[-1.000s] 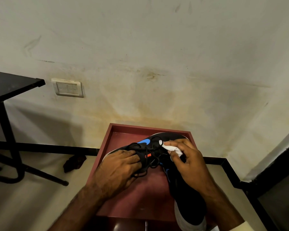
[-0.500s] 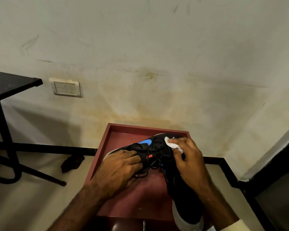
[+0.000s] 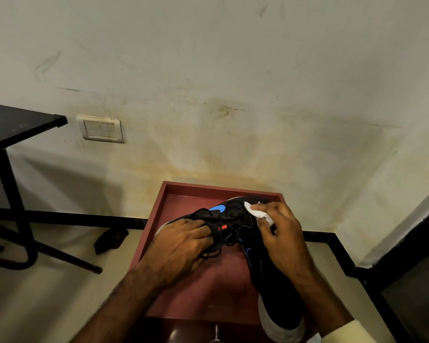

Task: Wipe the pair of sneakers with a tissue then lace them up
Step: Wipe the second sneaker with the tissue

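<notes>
Two black sneakers with blue marks lie on a dark red tray-like top (image 3: 183,201). The far sneaker (image 3: 223,214) lies across the tray with loose black laces (image 3: 221,246) spilling over its tongue. My left hand (image 3: 181,246) grips its heel end and laces. My right hand (image 3: 280,233) pinches a crumpled white tissue (image 3: 256,211) and presses it on the toe area of that sneaker. The second sneaker (image 3: 275,290) runs from under my right hand toward me, its white sole at the bottom edge.
A stained wall stands right behind the tray. A black table (image 3: 15,125) with metal legs is at the left, with a wall switch plate (image 3: 100,129) beside it. A dark object (image 3: 112,240) lies on the floor. A black-edged step (image 3: 342,253) runs at the right.
My right hand has slid the tissue up along the far sneaker toward its toe. My left hand has stayed on the heel end and laces.
</notes>
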